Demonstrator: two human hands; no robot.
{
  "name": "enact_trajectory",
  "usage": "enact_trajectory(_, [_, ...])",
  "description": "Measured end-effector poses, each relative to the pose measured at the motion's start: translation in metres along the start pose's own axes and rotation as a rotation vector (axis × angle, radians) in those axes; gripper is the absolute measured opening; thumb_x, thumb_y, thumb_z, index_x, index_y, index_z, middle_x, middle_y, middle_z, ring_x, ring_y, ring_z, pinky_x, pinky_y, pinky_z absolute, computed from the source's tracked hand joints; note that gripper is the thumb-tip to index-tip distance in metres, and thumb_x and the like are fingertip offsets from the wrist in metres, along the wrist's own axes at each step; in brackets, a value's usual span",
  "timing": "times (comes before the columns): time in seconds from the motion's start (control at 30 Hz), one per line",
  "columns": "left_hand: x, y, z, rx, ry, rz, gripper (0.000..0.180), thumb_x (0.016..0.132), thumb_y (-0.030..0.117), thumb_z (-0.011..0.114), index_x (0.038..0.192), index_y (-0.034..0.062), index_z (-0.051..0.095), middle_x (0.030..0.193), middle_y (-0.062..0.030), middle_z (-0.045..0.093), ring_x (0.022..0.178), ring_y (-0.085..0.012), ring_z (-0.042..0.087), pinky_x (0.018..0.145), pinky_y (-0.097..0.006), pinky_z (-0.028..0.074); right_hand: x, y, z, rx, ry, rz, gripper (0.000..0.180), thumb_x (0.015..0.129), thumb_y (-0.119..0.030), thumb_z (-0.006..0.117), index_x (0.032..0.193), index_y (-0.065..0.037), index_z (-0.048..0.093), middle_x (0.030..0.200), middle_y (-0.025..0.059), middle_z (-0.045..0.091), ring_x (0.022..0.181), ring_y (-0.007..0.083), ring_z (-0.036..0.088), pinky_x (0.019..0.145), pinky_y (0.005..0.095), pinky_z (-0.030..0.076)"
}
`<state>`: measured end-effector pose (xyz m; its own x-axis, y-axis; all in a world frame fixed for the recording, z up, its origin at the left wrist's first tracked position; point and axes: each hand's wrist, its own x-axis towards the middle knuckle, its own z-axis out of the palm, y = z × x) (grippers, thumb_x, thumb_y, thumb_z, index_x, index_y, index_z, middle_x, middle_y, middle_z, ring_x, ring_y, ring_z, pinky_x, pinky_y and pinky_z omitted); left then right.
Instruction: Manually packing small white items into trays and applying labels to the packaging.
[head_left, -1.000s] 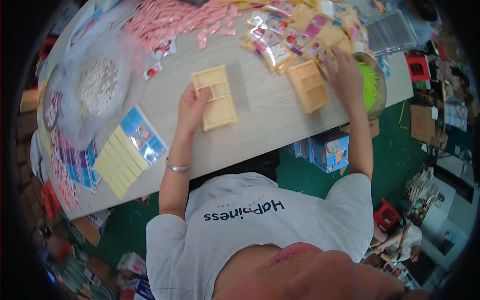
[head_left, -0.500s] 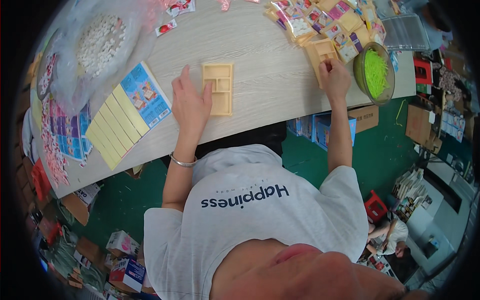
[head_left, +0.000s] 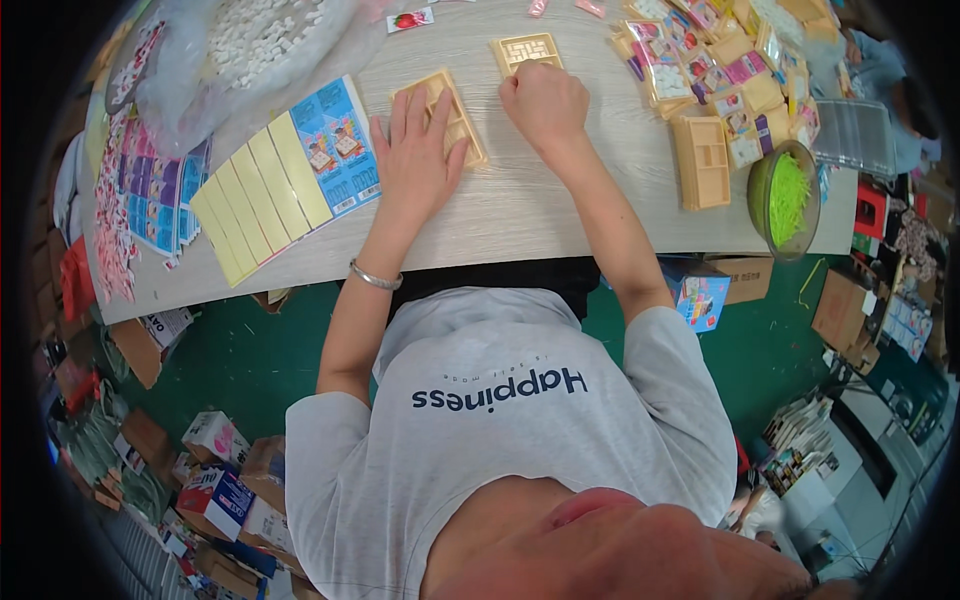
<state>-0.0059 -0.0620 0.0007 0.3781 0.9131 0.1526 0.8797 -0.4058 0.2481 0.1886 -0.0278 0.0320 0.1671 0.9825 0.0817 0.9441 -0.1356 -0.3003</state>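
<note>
Head-worn fisheye, steeply downward (close)

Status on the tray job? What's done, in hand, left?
Done: nothing clearly finished. In hand: left hand lies flat on a compartmented tan tray; right hand, closed, rests at a second tray. Left: a third tray sits untouched, and a packet pile lies loose on the table.
</note>
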Motion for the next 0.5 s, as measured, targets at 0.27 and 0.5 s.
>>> enact_trajectory(0.27, [0.026,0.006,0.000,-0.042,0.057,-0.001,0.075,0.093,0.050,0.063,0.152,0.0104,0.042,0.159,-0.0173,0.033,0.150,-0.0430,0.022,0.116,-0.067,0.017,-0.067,0.133,-0.096,-0.281,0.353,0.276,0.022,0.090,-0.030,0.072,0.103,-0.012,0.074,0.085,0.0067,0.073,0.073,0.0293,0.071,0.068,0.0390,0.056])
enact_trajectory(0.5, [0.063,0.019,0.014,0.017,0.072,0.034,0.078,0.091,0.058,0.061,0.152,0.0132,0.043,0.158,-0.0170,0.035,0.147,-0.0453,0.024,0.112,-0.072,0.020,-0.104,0.189,-0.089,-0.302,0.177,0.339,0.021,0.092,-0.032,0.067,0.093,-0.013,0.075,0.087,0.0064,0.073,0.079,0.0298,0.071,0.068,0.0426,0.055])
